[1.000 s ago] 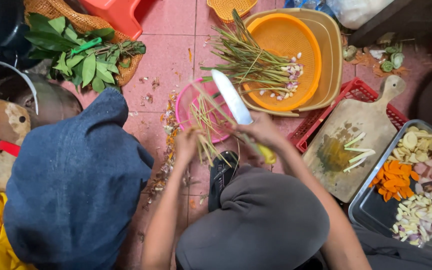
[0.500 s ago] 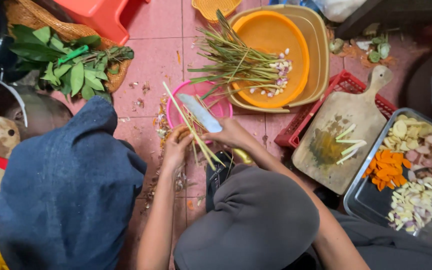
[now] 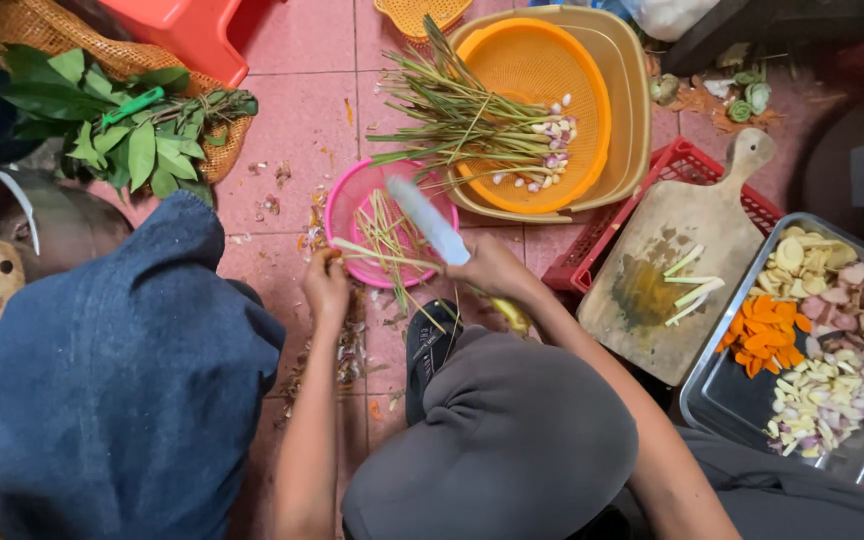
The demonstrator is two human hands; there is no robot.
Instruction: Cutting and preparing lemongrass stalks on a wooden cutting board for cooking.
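My left hand (image 3: 326, 284) pinches the end of a thin lemongrass stalk (image 3: 384, 260) and holds it flat over the pink bowl (image 3: 344, 205). Gripped in my right hand (image 3: 493, 272) is a knife (image 3: 428, 219) with a broad pale blade and a yellow handle; the blade points up-left and its edge rests near the stalk. Trimmed green strands lie in the pink bowl. A bundle of lemongrass (image 3: 457, 118) lies across the orange colander (image 3: 542, 70), which sits in a tan basin (image 3: 630, 110). My grey cap (image 3: 492, 440) covers the lower centre.
Another person in a blue head covering (image 3: 112, 380) crouches at the left. A wooden cutting board (image 3: 682, 270) with stalk pieces rests on a red crate (image 3: 592, 255). A metal tray (image 3: 732, 400) holds sliced roots and shallots. Green leaves (image 3: 117, 130) lie on a woven tray.
The knife has swung down from upright and now lies across the stalk over the pink bowl. My left hand has shifted left and turned the stalk from upright to horizontal.
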